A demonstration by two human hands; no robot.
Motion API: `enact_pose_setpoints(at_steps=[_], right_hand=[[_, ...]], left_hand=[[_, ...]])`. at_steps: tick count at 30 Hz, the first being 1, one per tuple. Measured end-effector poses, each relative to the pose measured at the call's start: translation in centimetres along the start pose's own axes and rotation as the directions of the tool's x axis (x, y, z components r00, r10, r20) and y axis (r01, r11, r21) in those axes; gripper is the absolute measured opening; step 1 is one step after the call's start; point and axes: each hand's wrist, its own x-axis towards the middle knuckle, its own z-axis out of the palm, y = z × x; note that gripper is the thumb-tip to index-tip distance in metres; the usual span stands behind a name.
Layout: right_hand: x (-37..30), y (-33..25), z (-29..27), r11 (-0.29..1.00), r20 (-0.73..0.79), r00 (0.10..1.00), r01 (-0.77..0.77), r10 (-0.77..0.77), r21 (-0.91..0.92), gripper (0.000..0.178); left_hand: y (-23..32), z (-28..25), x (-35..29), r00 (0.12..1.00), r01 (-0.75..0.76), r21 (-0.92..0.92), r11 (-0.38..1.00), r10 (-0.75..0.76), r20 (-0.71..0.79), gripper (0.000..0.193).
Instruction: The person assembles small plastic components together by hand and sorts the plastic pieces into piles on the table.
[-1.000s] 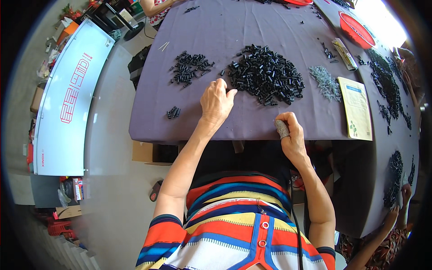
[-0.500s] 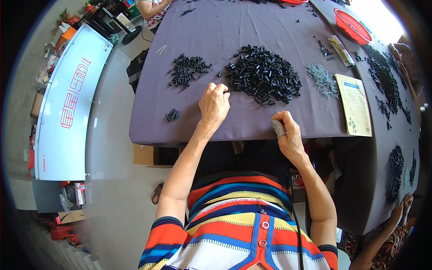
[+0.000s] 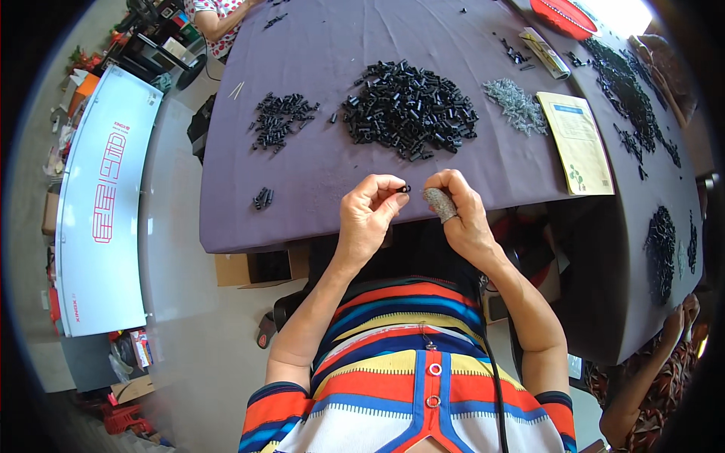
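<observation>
- The left hand [image 3: 368,215] pinches a small black tubular part [image 3: 405,188] between thumb and forefinger, the other fingers curled loosely; it is held up at the near table edge, close to the body, likely so both hands can meet over it
- The right hand [image 3: 462,211] is curled just beside that part; its fingers are bent in, one wearing a grey finger cot [image 3: 440,204]; whether it grips anything cannot be told
- The big pile of black parts [image 3: 408,109] lies within easy reach ahead on the purple tablecloth [image 3: 317,174], a smaller pile [image 3: 281,118] to its left, a heap of small grey pieces [image 3: 516,105] to its right
- Bare cloth lies between the piles and the near edge, leaving room for the hands; a yellow leaflet [image 3: 578,141] sits well right
</observation>
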Motion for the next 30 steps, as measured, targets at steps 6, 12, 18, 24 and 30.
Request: enact_pose_setpoints(at_steps=[6,12,18,24,30], right_hand=[[-0.1,0.2,-0.1,0.995,0.032,0.998,0.065,-0.062,-0.078,0.03],[-0.1,0.3,-0.2,0.982,0.043,0.991,0.13,-0.125,-0.139,0.03],[0.1,1.2,-0.5,0.875,0.143,0.966,-0.254,0.213,0.411,0.014],[0.4,0.8,-1.1,0.837,0.268,0.912,-0.396,0.311,0.378,0.014],[0.6,0.1,-1.2,0.968,0.177,0.954,-0.25,0.241,0.031,0.014]], left_hand=[[-0.1,0.8,-0.3,0.998,0.016,-0.01,1.0,-0.015,0.063,0.013],[-0.2,0.9,-0.4,0.997,0.043,-0.007,0.999,-0.043,0.06,0.013],[-0.9,0.3,-0.8,0.982,-0.012,-0.092,0.996,0.029,0.187,0.013],[-1.1,0.3,-1.0,0.978,-0.012,-0.077,0.997,0.028,0.207,0.013],[-0.9,-1.2,-0.8,0.993,0.002,-0.012,1.0,-0.001,0.118,0.013]])
